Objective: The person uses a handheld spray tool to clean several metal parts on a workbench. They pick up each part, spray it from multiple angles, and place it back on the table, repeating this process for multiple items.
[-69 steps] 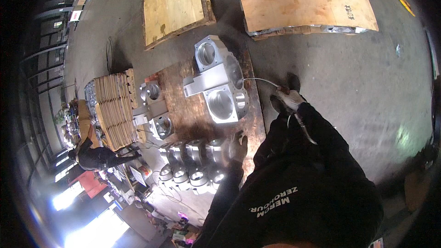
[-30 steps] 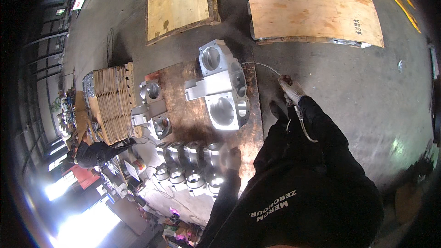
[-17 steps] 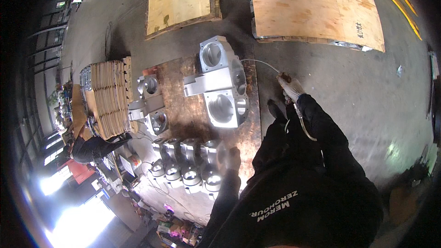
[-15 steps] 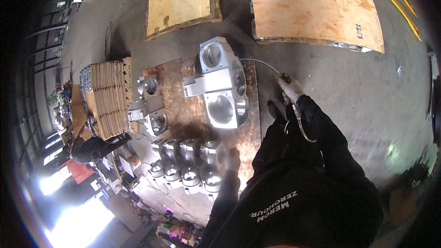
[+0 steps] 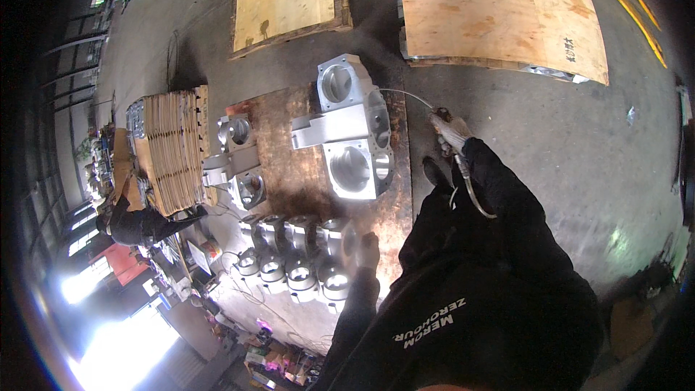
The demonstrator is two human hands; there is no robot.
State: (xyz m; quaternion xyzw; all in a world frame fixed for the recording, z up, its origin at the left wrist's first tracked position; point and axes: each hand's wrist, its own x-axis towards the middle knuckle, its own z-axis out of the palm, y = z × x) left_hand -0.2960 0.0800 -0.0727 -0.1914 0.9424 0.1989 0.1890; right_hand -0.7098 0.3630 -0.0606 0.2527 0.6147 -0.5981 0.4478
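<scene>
My gloved right hand [image 5: 452,132] is closed around the dark handle of what looks like an air blow gun [image 5: 440,113]. A clear hose [image 5: 472,192] trails from it along my forearm. Its long thin bent nozzle [image 5: 409,94] reaches to the right side of a large silver metal housing [image 5: 346,122] with two big round bores. My left hand [image 5: 368,250], also gloved, rests beside the nearest of several smaller metal castings [image 5: 337,235]; its fingers are too blurred to read. Another bored metal housing [image 5: 237,163] sits at the left side of the worn brown tabletop [image 5: 282,174].
Plywood-topped pallets, one at the far middle [image 5: 286,3] and one at the far right [image 5: 499,14], stand on the grey floor. Stacked cardboard [image 5: 168,152] lies left of the work surface. Near it a person in dark clothes [image 5: 141,226] bends over. A yellow rail [image 5: 626,7] runs at far right.
My right hand has shifted slightly left and up with the blow gun, its nozzle still by the large housing. My left hand stays in place. The person at left has moved a little.
</scene>
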